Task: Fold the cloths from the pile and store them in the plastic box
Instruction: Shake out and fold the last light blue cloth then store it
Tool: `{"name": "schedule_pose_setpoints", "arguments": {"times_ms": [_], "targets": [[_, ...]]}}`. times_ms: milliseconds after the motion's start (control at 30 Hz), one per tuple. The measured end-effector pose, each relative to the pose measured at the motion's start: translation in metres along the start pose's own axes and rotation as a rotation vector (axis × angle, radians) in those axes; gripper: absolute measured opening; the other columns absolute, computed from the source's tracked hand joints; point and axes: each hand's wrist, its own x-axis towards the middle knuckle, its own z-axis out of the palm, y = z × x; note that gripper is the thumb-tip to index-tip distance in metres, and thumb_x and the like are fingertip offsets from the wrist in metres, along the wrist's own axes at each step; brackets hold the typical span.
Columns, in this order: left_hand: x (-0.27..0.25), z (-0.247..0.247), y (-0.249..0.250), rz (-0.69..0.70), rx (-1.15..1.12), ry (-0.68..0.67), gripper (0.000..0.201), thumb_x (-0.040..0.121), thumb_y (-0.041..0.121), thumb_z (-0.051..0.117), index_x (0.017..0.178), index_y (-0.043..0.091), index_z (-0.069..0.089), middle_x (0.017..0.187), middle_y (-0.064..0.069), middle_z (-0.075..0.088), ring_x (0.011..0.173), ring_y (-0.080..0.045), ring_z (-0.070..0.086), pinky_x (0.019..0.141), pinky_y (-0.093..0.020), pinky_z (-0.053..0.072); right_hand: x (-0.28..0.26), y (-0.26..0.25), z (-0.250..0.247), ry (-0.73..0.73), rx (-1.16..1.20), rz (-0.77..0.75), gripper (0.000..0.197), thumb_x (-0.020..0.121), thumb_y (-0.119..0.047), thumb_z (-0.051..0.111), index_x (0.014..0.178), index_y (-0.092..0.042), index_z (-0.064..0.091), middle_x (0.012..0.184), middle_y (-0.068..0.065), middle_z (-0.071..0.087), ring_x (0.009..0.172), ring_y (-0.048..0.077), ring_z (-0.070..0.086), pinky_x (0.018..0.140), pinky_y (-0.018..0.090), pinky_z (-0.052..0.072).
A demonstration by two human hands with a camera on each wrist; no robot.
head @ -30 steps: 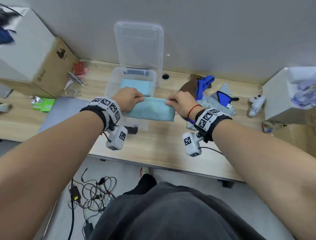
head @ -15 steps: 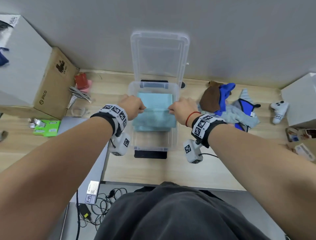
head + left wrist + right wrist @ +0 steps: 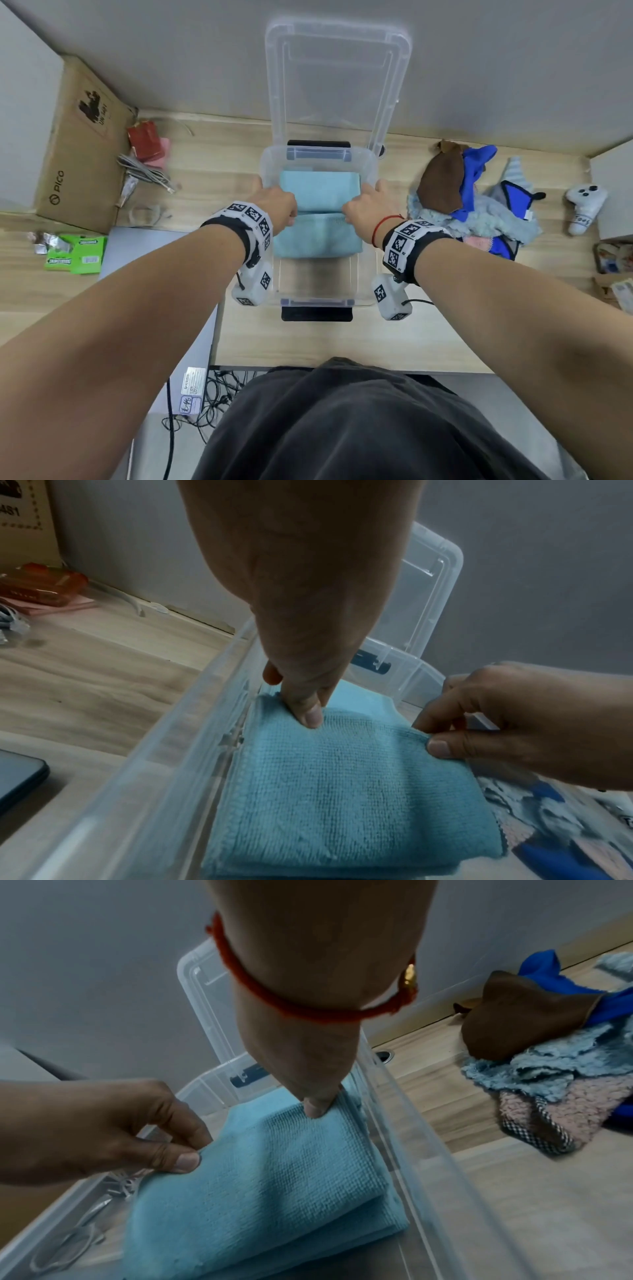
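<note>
The box [image 3: 371,164] stood on the desk with its lid [image 3: 337,78] tipped up against the wall behind it, which left the whole opening free for both hands. Inside the box, at its far end, a folded teal cloth [image 3: 320,188] already lay flat. A second folded cloth [image 3: 317,234] of the same colour was held inside the box, partly over the first, with its near edge hanging toward the box's bare near end.

The left hand [image 3: 275,205] pinched that cloth's far left corner, thumb on top and fingers curled beneath; the right hand [image 3: 364,205] pinched the far right corner the same way. The wrist views showed both thumbs [image 3: 310,712] pressed onto the top layer. Holding the two corners of one edge probably kept the folded layers from slipping apart and let the cloth go down square between the box's side walls, which it nearly filled from one to the other.

The step looked like setting the cloth down, with release not yet made. It seemed sensible to lower it flat before letting go, since soft towelling opens up if dropped.

To the right of the box, well apart from it, lay the pile [image 3: 479,209] of unfolded cloths, brown, blue, grey and pink, so much of the task remained.
</note>
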Motion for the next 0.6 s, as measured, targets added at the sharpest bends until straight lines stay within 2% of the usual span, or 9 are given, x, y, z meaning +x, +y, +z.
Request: {"name": "schedule_pose_setpoints", "arguments": {"times_ms": [67,167,200,300,400,467,533,600], "targets": [[0.006,0.003,0.001,-0.014,0.010,0.009,0.012,0.091,0.036,0.060,0.095,0.028,0.069,0.090,0.003,0.066,0.094,-0.021,0.057,0.086,-0.042,0.022,0.002,-0.001,0.004,-0.018,-0.001,0.014,0.010,0.090,-0.018,0.055,0.087,-0.023,0.063,0.082,0.000,0.069,0.096,0.025,0.050,0.086,0.042,0.028],[0.013,0.006,0.000,-0.050,0.013,0.021,0.014,0.092,0.038,0.058,0.094,0.028,0.068,0.093,-0.003,0.063,0.096,-0.024,0.053,0.089,-0.043,0.022,0.005,-0.004,0.010,-0.029,-0.010,0.031,0.004,0.088,-0.019,0.056,0.087,-0.021,0.059,0.078,0.001,0.068,0.093,0.026,0.051,0.086,0.043,0.030],[0.014,0.006,-0.001,-0.064,0.015,0.028,0.014,0.092,0.038,0.058,0.093,0.028,0.067,0.092,-0.004,0.062,0.096,-0.025,0.052,0.090,-0.044,0.022,0.005,-0.005,0.011,-0.021,-0.007,0.035,0.002,0.087,-0.019,0.057,0.087,-0.021,0.056,0.075,0.001,0.068,0.091,0.026,0.051,0.084,0.042,0.031],[0.014,0.004,-0.002,-0.102,0.037,0.048,0.011,0.089,0.034,0.060,0.094,0.026,0.065,0.090,-0.002,0.063,0.098,-0.024,0.048,0.090,-0.047,0.024,0.005,-0.006,0.010,0.038,0.020,0.069,0.015,0.078,-0.018,0.065,0.085,-0.019,0.051,0.072,0.000,0.063,0.079,0.025,0.052,0.073,0.038,0.030],[0.010,-0.006,-0.002,-0.093,0.066,0.102,0.013,0.087,0.034,0.063,0.099,0.027,0.063,0.100,-0.001,0.061,0.102,-0.024,0.049,0.093,-0.048,0.026,0.003,-0.003,0.007,0.200,0.092,0.073,0.024,0.078,-0.025,0.071,0.093,-0.015,0.056,0.085,0.005,0.061,0.081,0.028,0.054,0.072,0.039,0.035],[0.007,-0.015,0.004,-0.050,0.036,0.141,0.013,0.086,0.035,0.065,0.096,0.028,0.062,0.102,0.001,0.062,0.103,-0.024,0.052,0.093,-0.045,0.027,0.003,-0.003,-0.002,0.222,0.200,0.001,0.025,0.083,-0.030,0.068,0.100,-0.014,0.058,0.095,0.007,0.060,0.089,0.030,0.055,0.075,0.040,0.039],[0.003,-0.020,0.014,0.019,-0.072,0.086,0.008,0.083,0.031,0.066,0.089,0.027,0.063,0.096,0.002,0.065,0.096,-0.024,0.058,0.086,-0.037,0.037,0.004,-0.007,-0.010,0.129,0.313,-0.110,0.024,0.087,-0.033,0.063,0.103,-0.016,0.059,0.101,0.007,0.060,0.094,0.030,0.056,0.075,0.038,0.042],[0.001,-0.018,0.026,0.070,-0.157,-0.031,0.004,0.078,0.024,0.068,0.080,0.024,0.065,0.088,-0.002,0.067,0.085,-0.025,0.063,0.070,-0.031,0.046,0.006,-0.015,-0.013,-0.041,0.327,-0.181,0.023,0.086,-0.036,0.062,0.103,-0.020,0.060,0.104,0.004,0.063,0.095,0.028,0.059,0.070,0.033,0.043]]}}
